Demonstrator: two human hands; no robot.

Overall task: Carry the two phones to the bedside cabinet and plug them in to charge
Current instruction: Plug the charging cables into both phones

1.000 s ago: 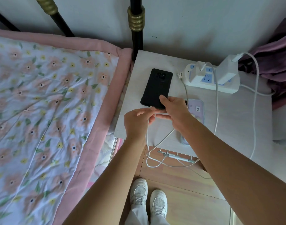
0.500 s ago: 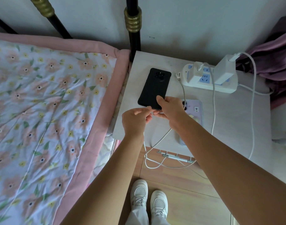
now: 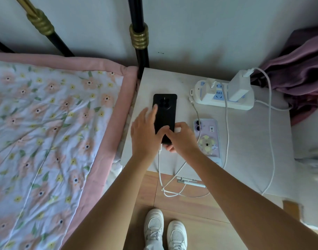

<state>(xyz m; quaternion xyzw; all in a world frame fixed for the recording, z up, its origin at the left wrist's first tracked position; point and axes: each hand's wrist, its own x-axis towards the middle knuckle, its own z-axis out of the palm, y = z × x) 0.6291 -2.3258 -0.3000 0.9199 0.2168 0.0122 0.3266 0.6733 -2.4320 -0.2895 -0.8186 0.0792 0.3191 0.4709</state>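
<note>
A black phone point(image 3: 166, 112) lies face down on the pale bedside cabinet point(image 3: 253, 141), near its left side. My left hand point(image 3: 144, 136) rests on the phone's left edge, index finger stretched along it and thumb across its back. My right hand point(image 3: 182, 139) pinches the phone's lower right end. A white charging cable point(image 3: 160, 168) runs up from the floor to the phone's bottom edge between my hands. To the right lies a lilac phone point(image 3: 208, 141) with a koala case, face down, with a thin cable point(image 3: 197, 112) lying across its corner.
A white power strip point(image 3: 225, 101) at the cabinet's back holds a large white charger point(image 3: 239, 87) and a smaller one point(image 3: 210, 89). A floral quilt point(image 3: 55, 132) covers the bed on the left. Purple cloth point(image 3: 299, 73) is heaped at the right. Cables loop over the wooden floor point(image 3: 190, 210).
My left hand has gone from the cable plug at the phone's bottom up onto the phone's back. The black phone has turned from tilted to straight. The cable now reaches its bottom edge.
</note>
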